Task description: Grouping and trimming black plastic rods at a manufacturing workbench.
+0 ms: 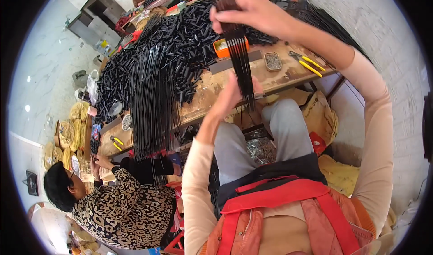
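While the right hand [252, 13] pinches the bundle of thin black rods [239, 56] at its top so it hangs plumb over the counter [275, 81], the left hand [232, 95] – open, palm flat – squares the lower ends.

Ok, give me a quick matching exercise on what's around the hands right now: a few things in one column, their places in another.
Things:
1. bundle of thin black rods
2. small orange plastic box
3. yellow-handled pliers
4. large sheaf of long black rods

Places:
A. on the wooden bench, far right
B. draped over the bench's near edge, left
C. pinched in the right hand, left hand below it
D. on the bench behind the held bundle

Pairs: 1-C, 2-D, 3-A, 4-B
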Action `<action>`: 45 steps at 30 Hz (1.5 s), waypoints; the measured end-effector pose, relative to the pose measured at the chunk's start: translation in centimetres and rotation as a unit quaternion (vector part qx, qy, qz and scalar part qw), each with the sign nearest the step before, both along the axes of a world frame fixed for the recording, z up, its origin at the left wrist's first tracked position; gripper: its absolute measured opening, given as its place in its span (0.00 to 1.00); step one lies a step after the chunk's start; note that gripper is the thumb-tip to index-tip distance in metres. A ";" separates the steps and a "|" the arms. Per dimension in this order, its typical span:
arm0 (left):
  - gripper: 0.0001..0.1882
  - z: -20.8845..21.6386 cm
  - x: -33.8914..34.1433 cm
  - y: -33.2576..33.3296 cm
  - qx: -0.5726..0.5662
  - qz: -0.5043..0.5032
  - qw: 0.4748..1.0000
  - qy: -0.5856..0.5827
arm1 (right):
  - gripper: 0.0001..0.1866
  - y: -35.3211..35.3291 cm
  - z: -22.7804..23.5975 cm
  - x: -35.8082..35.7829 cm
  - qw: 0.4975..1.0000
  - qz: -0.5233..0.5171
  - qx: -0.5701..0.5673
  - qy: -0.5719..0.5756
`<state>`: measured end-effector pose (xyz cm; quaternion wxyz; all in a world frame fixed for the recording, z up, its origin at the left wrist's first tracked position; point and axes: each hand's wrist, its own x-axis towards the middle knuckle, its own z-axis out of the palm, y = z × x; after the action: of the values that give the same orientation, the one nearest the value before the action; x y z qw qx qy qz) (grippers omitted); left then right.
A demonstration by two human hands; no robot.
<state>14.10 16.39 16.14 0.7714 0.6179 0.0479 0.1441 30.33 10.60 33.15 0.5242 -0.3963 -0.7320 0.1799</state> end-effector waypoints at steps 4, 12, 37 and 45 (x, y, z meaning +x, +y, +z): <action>0.15 -1.0 -3.2 -8.5 0.091 0.034 0.994 -0.050 | 0.15 -2.3 2.9 -2.2 0.985 0.124 -0.116 -0.008; 0.09 3.7 -4.6 -5.0 0.426 0.432 0.789 0.097 | 0.27 -6.7 0.1 -0.6 0.567 -0.286 0.582 -0.508; 0.13 -19.4 -9.3 -12.5 0.140 -0.019 0.982 0.128 | 0.28 -10.0 -29.0 -11.4 0.826 -0.111 -0.292 0.469; 0.19 -21.2 -12.2 -14.3 0.167 -0.079 0.951 0.247 | 0.16 -14.0 -31.6 -11.7 0.833 -0.070 -0.337 0.433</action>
<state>1.85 2.08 -5.07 0.6300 0.7561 0.1632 -0.0691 18.66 -3.38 1.58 0.6331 -0.4799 -0.2942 0.5314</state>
